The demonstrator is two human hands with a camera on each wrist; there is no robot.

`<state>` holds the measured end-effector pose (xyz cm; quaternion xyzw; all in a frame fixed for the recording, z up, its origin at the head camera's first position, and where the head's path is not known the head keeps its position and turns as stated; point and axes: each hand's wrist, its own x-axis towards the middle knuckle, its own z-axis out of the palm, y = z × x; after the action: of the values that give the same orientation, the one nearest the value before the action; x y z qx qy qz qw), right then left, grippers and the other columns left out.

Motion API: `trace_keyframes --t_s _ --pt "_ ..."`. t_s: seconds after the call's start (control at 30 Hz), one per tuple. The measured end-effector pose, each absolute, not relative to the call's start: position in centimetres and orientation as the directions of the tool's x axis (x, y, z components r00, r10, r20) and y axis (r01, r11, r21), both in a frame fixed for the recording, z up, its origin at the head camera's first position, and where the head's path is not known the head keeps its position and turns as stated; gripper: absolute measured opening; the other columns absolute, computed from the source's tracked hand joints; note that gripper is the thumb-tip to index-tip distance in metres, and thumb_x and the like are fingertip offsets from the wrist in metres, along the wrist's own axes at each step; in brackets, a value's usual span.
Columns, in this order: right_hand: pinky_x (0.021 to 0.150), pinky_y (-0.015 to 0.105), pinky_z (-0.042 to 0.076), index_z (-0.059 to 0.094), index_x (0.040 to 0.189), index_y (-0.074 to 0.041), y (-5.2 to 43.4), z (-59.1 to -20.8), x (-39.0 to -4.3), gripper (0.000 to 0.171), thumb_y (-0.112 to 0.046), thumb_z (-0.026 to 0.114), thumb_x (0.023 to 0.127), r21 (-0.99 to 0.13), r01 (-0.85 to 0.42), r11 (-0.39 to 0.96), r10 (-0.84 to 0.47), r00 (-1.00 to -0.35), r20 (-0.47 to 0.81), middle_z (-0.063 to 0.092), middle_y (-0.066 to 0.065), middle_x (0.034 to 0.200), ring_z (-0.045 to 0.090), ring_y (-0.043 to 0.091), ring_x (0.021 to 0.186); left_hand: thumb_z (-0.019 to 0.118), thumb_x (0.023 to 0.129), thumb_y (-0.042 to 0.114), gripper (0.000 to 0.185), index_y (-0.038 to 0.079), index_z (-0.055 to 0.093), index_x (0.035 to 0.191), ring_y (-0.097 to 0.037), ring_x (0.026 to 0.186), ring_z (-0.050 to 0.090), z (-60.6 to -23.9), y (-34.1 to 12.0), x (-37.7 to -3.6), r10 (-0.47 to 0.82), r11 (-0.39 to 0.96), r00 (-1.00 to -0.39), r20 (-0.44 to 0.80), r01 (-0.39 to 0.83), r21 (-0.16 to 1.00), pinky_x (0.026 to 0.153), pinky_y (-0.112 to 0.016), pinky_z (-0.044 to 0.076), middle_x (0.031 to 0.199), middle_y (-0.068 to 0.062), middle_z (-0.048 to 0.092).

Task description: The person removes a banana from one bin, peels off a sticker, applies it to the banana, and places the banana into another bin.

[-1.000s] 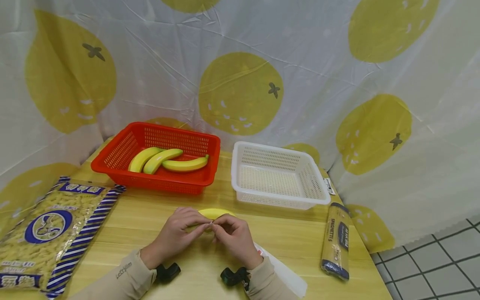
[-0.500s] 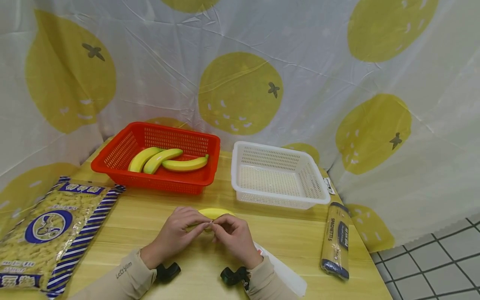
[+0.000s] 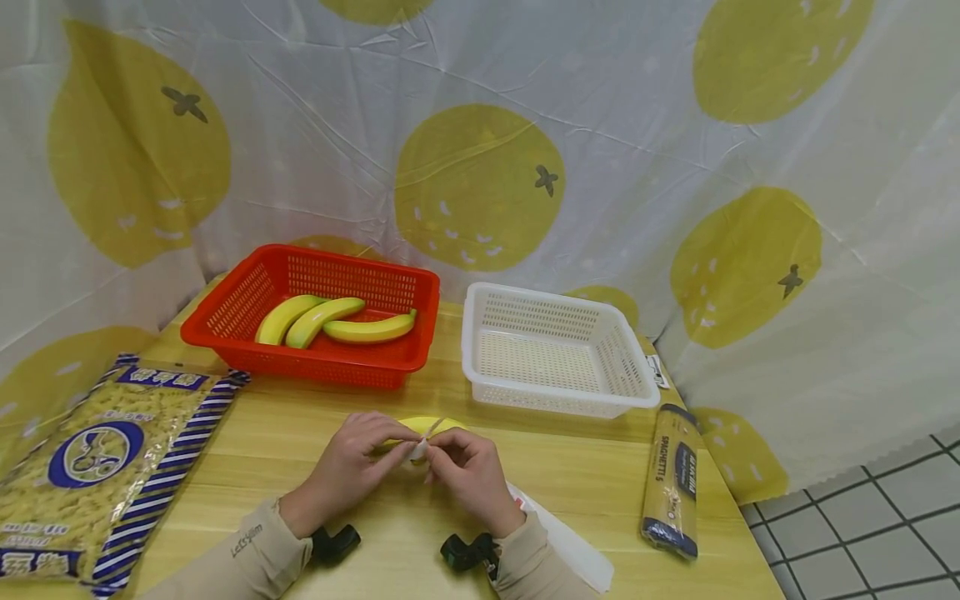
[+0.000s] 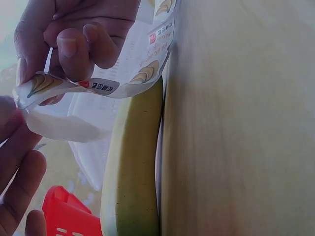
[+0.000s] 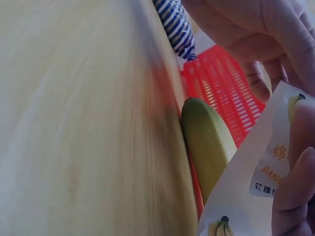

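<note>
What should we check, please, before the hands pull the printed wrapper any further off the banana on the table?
1. Both hands on the wrapper: ok. The right hand pinches the printed strip and the left hand holds the other side.
2. Wrapper opened: ok. A strip stands up between the fingertips in the head view.
3. Banana supported: ok. It lies on the wooden table.
4. Banana fully free of the wrapper: cannot tell. The hands cover most of it.
5. Room in the white basket: ok. Nothing lies in it.
6. Red basket clear of the hands: ok. It sits further back with three bananas inside.
</note>
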<state>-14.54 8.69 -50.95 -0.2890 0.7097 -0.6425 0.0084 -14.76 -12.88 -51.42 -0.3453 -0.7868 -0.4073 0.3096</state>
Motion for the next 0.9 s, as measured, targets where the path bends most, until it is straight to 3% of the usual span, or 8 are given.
trace_keyframes --t_s 0.17,0.4,0.57,0.67,0.9 --pt "0.062 0.035 0.06 0.071 0.103 0.001 8.7 -51.0 -14.6 0.01 -0.005 0.064 0.102 -0.897 -0.439 -0.047 -0.425 -0.804 0.416 0.069 0.026 0.09 0.069 0.031 0.064 0.088 0.08 0.012 0.027 0.025 0.079 0.102 -0.008 0.092 0.066 -51.5 -12.8 -14.7 0.299 0.429 -0.549 0.781 0.808 0.404 0.085 -0.031 0.04 0.095 0.016 0.074" --pt "0.063 0.036 0.06 0.069 0.105 0.003 8.5 -51.5 -14.6 0.009 -0.001 0.063 0.101 -0.879 -0.471 -0.079 -0.448 -0.771 0.453 0.069 0.027 0.093 0.067 0.04 0.066 0.087 0.081 0.012 0.021 0.02 0.08 0.098 -0.011 0.088 0.067 -51.5 -12.8 -14.8 0.314 0.415 -0.49 0.813 0.841 0.347 0.087 -0.032 0.041 0.092 0.011 0.076" --pt "0.06 0.032 0.06 0.069 0.102 0.003 8.2 -51.7 -14.6 0.008 0.006 0.063 0.098 -0.809 -0.588 -0.004 -0.442 -0.725 0.529 0.071 0.023 0.095 0.068 0.035 0.064 0.085 0.084 0.016 0.012 0.018 0.08 0.094 -0.013 0.086 0.069 -51.5 -12.9 -14.8 0.328 0.44 -0.495 0.804 0.833 0.334 0.087 -0.033 0.042 0.09 0.01 0.076" --pt "0.058 0.029 0.059 0.069 0.099 0.003 8.0 -51.0 -14.3 0.01 0.011 0.064 0.095 -0.75 -0.658 0.065 -0.431 -0.697 0.573 0.071 0.021 0.09 0.069 0.032 0.062 0.085 0.084 0.017 0.009 0.017 0.081 0.092 -0.014 0.084 0.07 -51.4 -13.0 -14.8 0.337 0.458 -0.468 0.817 0.84 0.292 0.085 -0.034 0.044 0.088 0.009 0.077" --pt "0.059 0.027 0.058 0.069 0.093 0.005 7.7 -48.8 -13.3 0.01 0.014 0.066 0.092 -0.694 -0.711 0.11 -0.431 -0.664 0.612 0.071 0.021 0.085 0.069 0.029 0.062 0.084 0.082 0.016 0.008 0.015 0.081 0.089 -0.014 0.08 0.071 -51.4 -13.0 -14.8 0.347 0.484 -0.451 0.822 0.837 0.255 0.084 -0.031 0.044 0.084 0.008 0.077"
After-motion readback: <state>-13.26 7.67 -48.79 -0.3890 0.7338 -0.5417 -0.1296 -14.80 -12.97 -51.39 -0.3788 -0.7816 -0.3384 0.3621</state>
